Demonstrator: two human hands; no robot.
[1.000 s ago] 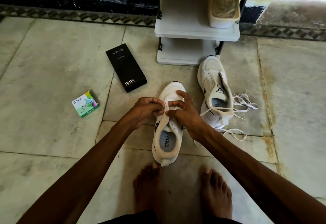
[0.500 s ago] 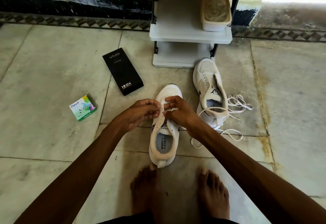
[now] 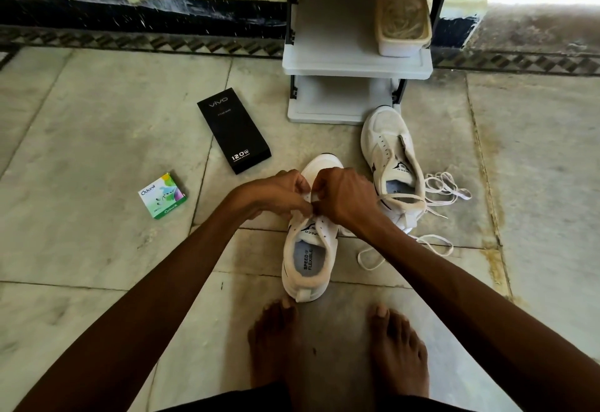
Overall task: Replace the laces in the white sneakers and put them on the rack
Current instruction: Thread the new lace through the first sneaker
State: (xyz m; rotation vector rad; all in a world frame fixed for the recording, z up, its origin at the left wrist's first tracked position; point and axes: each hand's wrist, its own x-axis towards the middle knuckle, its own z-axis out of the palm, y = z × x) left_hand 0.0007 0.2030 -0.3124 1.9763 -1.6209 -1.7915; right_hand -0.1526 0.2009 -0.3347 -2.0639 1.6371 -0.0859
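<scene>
Head view: a person crouches barefoot on a marble floor (image 3: 81,126), both arms reaching forward to a white sneaker.
Left hand (image 3: 279,194): fingers curled, pinching at the front eyelets of the near sneaker (image 3: 308,262).
Right hand (image 3: 344,197): fingers curled tight against the left, gripping the lace (image 3: 363,260), which trails under the wrist and loops on the floor.
Near sneaker: upright on the floor just ahead of the bare feet (image 3: 399,356), toe pointing at the rack (image 3: 354,64).
Second sneaker (image 3: 389,158): on the floor to the right, toe touching the rack's foot, its eyelets bare.
Loose laces (image 3: 449,189): heaped just beside the second sneaker.
Rack: grey shelves against the wall, with a lidded tub (image 3: 402,25) on the middle shelf.
Elsewhere: a black box (image 3: 233,129) and a small green-and-white carton (image 3: 162,195) lie on the floor to the left, well apart from the sneakers.
</scene>
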